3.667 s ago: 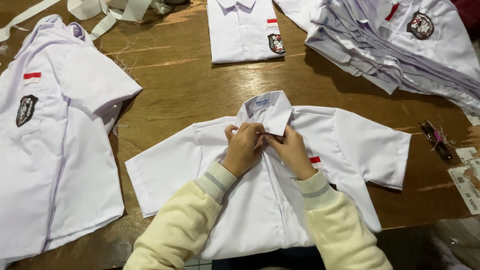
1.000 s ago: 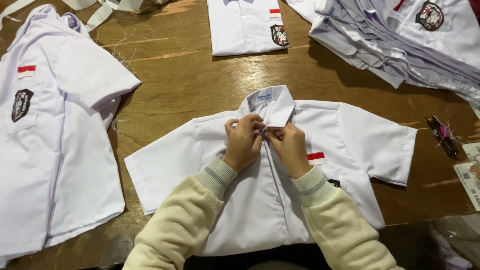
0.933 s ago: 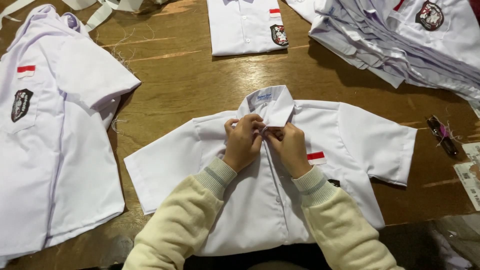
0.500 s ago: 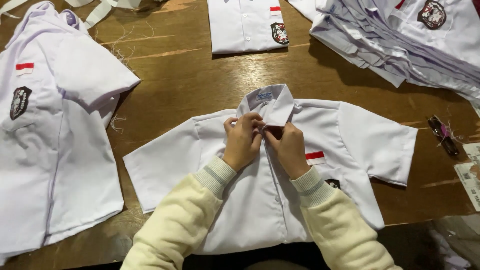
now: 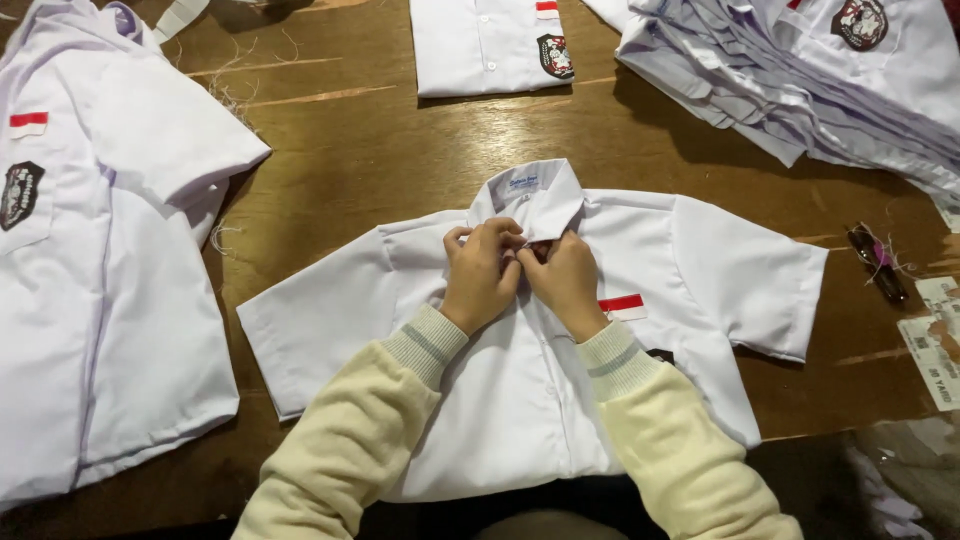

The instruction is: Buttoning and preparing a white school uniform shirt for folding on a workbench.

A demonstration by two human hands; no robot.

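Note:
A white short-sleeved shirt (image 5: 700, 270) lies flat on the wooden table (image 5: 380, 170), collar away from me, with a small red-and-white patch on its chest. My left hand (image 5: 482, 276) and my right hand (image 5: 566, 280) meet just below the collar (image 5: 530, 195). Both pinch the front placket at the top, fingers closed on the cloth. What lies between the fingertips is hidden. Cream sleeves with grey-striped cuffs cover my forearms.
A second white shirt (image 5: 90, 260) with a dark badge lies at the left. A folded shirt (image 5: 490, 45) sits at the top centre, and a pile of white shirts (image 5: 800, 80) at the top right. A small dark tool (image 5: 878, 265) and paper tags (image 5: 935, 330) lie at the right edge.
Both hands stay at the placket under the collar, with only slight finger movement. The view has shifted a little.

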